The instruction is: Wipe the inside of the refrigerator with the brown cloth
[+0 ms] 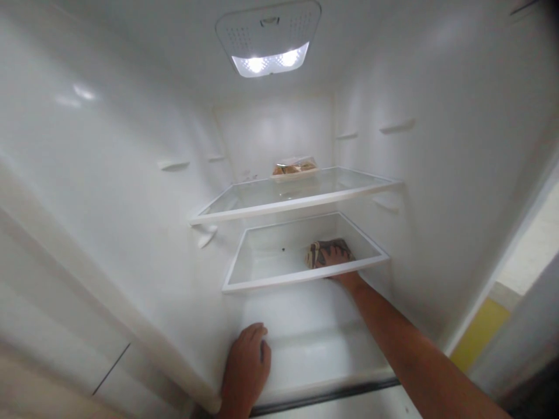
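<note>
Nearest, my right forearm (406,343) passed under the front edge of the lower shelf (262,282); near its front right corner, my right hand (334,255) clasped a patterned cloth (312,256), fingers spread, probably for even pressure. My left hand (247,364), loosely unclenched, perhaps steadied me.

Stretches the bare right arm (406,343) inward from four o'clock toward half past ten. Grips with the right hand (335,256), with palm hidden and fingers (336,251) bent. Holds the left hand (245,362) lower, at half past six, loosely curled toward one o'clock, with the thumb (266,356) slightly apart.
</note>
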Action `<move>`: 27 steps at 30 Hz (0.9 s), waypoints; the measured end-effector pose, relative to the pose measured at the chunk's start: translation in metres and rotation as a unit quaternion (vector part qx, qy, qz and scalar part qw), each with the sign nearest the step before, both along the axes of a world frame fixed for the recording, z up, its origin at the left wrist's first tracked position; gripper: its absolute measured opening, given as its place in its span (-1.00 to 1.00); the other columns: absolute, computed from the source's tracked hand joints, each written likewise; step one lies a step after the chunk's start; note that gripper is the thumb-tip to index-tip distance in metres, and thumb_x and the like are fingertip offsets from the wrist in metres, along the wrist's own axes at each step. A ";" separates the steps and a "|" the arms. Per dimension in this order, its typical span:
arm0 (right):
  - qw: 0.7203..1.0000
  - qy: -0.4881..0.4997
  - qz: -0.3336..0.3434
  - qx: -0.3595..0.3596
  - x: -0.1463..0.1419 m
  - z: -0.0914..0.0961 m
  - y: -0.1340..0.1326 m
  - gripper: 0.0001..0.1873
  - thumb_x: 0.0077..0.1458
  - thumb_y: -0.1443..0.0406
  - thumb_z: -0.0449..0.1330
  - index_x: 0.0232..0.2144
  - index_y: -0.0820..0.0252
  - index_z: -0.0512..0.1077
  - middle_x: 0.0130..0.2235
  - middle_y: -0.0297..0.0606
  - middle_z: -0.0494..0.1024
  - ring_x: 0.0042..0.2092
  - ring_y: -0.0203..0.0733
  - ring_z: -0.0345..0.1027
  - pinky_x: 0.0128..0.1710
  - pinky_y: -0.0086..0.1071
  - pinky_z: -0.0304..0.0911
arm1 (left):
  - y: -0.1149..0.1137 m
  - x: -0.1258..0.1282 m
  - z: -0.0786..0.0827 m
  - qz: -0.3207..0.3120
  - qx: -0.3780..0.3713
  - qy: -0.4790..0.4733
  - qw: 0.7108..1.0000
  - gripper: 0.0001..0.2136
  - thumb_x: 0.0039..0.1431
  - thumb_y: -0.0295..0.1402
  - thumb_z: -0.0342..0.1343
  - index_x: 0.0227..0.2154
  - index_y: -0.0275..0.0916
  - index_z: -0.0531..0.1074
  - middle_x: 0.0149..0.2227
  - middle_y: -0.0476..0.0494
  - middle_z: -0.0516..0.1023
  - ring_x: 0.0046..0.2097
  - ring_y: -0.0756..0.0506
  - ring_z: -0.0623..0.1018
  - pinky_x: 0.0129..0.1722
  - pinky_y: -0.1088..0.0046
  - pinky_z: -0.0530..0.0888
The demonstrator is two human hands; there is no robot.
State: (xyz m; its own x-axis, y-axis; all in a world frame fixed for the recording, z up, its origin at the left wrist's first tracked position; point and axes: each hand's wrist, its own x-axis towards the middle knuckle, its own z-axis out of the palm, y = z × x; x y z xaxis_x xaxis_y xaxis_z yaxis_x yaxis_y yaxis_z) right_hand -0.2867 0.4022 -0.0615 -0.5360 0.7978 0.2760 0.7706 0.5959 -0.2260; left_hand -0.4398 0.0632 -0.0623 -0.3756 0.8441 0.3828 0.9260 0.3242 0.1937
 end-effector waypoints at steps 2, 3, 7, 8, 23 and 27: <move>1.000 0.001 0.011 0.004 0.008 0.002 -0.009 -0.42 0.24 0.04 0.07 0.16 0.28 0.38 0.19 0.25 0.36 0.20 0.27 0.20 0.19 0.14 0.05 | -0.001 0.002 0.004 -0.012 0.024 0.018 0.999 -0.70 0.20 -0.48 -0.07 -0.15 -0.22 0.54 -0.07 -0.20 0.66 0.01 -0.16 0.61 0.11 0.16 0.56; 1.000 0.002 0.015 0.006 0.012 0.004 -0.014 -0.43 0.24 0.07 0.07 0.16 0.29 0.38 0.18 0.24 0.37 0.19 0.26 0.20 0.19 0.12 0.05 | -0.001 0.003 0.005 -0.018 0.035 0.026 0.999 -0.71 0.20 -0.48 -0.07 -0.17 -0.22 0.55 -0.09 -0.19 0.66 -0.01 -0.15 0.61 0.09 0.18 0.57; 0.999 0.004 0.038 0.001 0.029 0.011 -0.036 -0.46 0.20 0.06 0.10 0.12 0.24 0.42 0.15 0.07 0.44 0.19 0.14 0.24 0.22 -0.07 0.06 | -0.001 0.004 0.009 -0.037 0.066 0.050 0.996 -0.74 0.19 -0.50 -0.05 -0.21 -0.24 0.55 -0.14 -0.18 0.66 -0.05 -0.14 0.63 0.05 0.21 0.59; 0.999 0.002 0.043 -0.005 0.034 0.012 -0.042 -0.45 0.18 0.04 0.12 0.11 0.21 0.43 0.14 0.02 0.46 0.19 0.12 0.24 0.22 -0.10 0.06 | -0.001 0.004 0.009 -0.039 0.069 0.052 0.996 -0.74 0.18 -0.51 -0.04 -0.21 -0.24 0.55 -0.14 -0.18 0.66 -0.06 -0.15 0.63 0.04 0.21 0.60; 0.971 -0.008 0.228 -0.075 0.058 0.031 -0.226 -0.26 0.16 -0.14 0.07 0.29 -0.01 0.23 0.36 -0.03 0.20 0.37 0.33 -0.01 0.33 0.26 -0.15 | -0.002 -0.006 0.005 -0.105 0.161 0.091 0.977 -0.71 0.34 -0.32 -0.09 -0.03 -0.24 0.48 -0.05 -0.23 0.65 -0.02 -0.20 0.62 -0.01 0.13 0.58; 0.942 0.005 0.320 -0.098 0.018 0.037 -0.243 -0.22 0.18 -0.12 0.03 0.34 0.04 0.16 0.41 -0.03 0.12 0.40 0.40 -0.09 0.32 0.36 -0.17 | -0.003 -0.007 0.006 -0.127 0.193 0.098 0.968 -0.69 0.34 -0.32 -0.07 0.05 -0.23 0.42 0.03 -0.25 0.61 0.06 -0.21 0.58 0.05 0.13 0.54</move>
State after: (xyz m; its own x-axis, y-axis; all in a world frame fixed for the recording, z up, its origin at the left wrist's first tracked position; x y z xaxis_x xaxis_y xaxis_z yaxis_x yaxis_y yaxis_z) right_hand -0.2688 0.1595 -0.0245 -0.9230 0.3478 0.1646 0.2647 0.8844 -0.3844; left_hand -0.4471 0.0601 -0.0561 -0.0639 0.6797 0.7307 0.9975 0.0206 0.0680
